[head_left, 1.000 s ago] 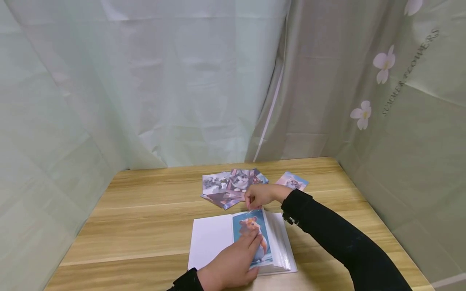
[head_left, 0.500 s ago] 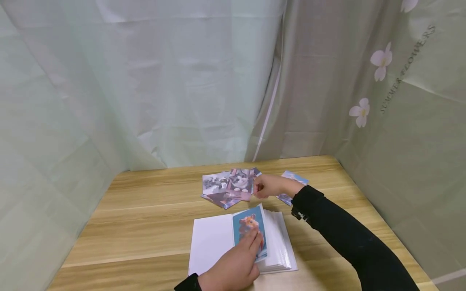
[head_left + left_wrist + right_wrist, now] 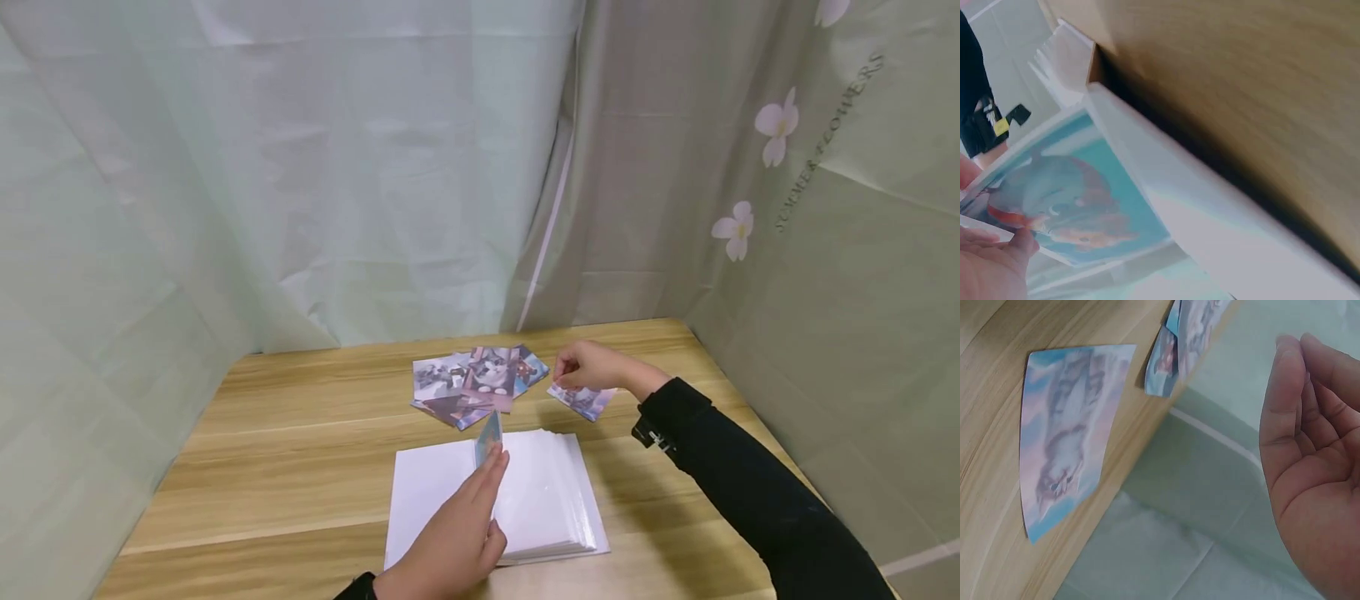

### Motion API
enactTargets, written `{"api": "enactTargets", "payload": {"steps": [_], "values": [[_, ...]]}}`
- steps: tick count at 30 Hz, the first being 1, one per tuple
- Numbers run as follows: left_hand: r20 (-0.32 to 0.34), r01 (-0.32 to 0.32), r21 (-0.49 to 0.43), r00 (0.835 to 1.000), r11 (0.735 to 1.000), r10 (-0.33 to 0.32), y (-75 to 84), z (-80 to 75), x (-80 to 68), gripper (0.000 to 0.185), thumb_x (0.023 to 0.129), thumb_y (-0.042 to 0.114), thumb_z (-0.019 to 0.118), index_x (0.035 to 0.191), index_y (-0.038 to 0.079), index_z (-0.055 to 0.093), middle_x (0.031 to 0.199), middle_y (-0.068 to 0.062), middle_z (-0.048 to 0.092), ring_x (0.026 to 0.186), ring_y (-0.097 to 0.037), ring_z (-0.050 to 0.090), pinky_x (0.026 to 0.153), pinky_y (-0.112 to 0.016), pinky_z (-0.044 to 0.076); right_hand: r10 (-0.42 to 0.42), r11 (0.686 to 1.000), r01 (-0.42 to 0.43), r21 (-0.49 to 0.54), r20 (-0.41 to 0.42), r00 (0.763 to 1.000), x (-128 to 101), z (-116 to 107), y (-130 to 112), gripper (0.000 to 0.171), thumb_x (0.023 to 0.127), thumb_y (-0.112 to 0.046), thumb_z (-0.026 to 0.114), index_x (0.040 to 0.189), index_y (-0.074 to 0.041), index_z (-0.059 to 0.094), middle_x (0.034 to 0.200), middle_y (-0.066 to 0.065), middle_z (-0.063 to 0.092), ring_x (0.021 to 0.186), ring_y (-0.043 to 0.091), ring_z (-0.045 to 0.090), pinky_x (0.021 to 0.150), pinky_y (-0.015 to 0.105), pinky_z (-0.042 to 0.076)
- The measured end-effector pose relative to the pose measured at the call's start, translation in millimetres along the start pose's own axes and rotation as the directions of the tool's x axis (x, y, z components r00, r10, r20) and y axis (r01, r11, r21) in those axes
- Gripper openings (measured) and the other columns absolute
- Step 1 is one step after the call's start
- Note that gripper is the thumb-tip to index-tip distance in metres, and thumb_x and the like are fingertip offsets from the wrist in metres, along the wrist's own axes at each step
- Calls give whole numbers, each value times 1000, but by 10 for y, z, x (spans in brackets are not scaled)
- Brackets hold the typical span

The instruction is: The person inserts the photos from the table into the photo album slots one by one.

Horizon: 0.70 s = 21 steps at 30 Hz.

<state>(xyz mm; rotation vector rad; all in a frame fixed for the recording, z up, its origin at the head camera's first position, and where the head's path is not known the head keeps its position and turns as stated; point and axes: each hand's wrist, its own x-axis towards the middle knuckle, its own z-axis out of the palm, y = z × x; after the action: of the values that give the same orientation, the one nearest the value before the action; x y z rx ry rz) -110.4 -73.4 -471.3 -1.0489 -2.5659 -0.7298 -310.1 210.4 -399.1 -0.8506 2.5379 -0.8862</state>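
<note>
My left hand [image 3: 453,533] holds a raised album page with a hamster picture [image 3: 1079,200]. In the left wrist view, fingertips overlap the picture near its edge; another finger shows past the page. The white photo album [image 3: 427,475] lies open beneath it, its clear-sleeved pages [image 3: 536,492] on the right. Over on the right, my right hand [image 3: 588,364] is above a loose kitten photo [image 3: 1069,428] on the table. Its thumb and fingertips are brought together with nothing visible between them, and in the head view the hand covers part of that photo.
Several loose animal photos [image 3: 442,379] overlap in a pile behind the album on the wooden table [image 3: 300,450]. Pale curtains [image 3: 390,183] hang along the table's back and sides.
My left hand has raised the hamster page from lying flat to nearly upright, swinging it leftward. My right hand has gone from the page's top edge rightward to the kitten photo.
</note>
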Motion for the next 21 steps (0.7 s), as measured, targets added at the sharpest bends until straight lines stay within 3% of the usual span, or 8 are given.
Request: {"api": "enactTargets", "payload": {"steps": [7, 14, 17, 21], "values": [[-140, 6, 91, 990, 996, 7, -146, -129, -150, 80, 72, 3, 62, 149, -4, 40, 159, -16, 35, 141, -24, 42, 107, -37, 44, 1, 1000, -1, -16, -23, 1000, -125, -64, -21, 6, 93, -5, 69, 88, -8, 70, 79, 1, 66, 69, 13, 58, 64, 28, 52], [-168, 18, 184, 986, 983, 14, -291, -260, -316, 70, 72, 5, 63, 140, -7, 50, 152, -18, 44, 138, -27, 46, 117, -18, 17, -5, 1000, 4, -6, -39, 999, -207, -93, 34, 4, 94, -4, 68, 90, -5, 69, 75, 1, 63, 66, 14, 56, 61, 28, 51], [-147, 39, 215, 989, 976, -7, -330, -315, -393, 63, 73, 5, 65, 133, -8, 57, 149, -20, 47, 137, -30, 47, 116, -24, 26, -4, 1000, 5, 5, -49, 999, -234, -94, 58, 4, 94, -4, 68, 90, -5, 69, 75, 1, 63, 67, 20, 58, 61, 31, 53], [-87, 98, 247, 993, 964, -78, -368, -361, -500, 51, 75, 7, 68, 123, -10, 63, 143, -25, 51, 134, -35, 49, 107, -43, 43, -1, 1000, 1, 13, -62, 998, -266, -93, 105, 4, 93, -3, 69, 89, -4, 68, 76, 1, 63, 69, 23, 60, 62, 33, 54]]}}
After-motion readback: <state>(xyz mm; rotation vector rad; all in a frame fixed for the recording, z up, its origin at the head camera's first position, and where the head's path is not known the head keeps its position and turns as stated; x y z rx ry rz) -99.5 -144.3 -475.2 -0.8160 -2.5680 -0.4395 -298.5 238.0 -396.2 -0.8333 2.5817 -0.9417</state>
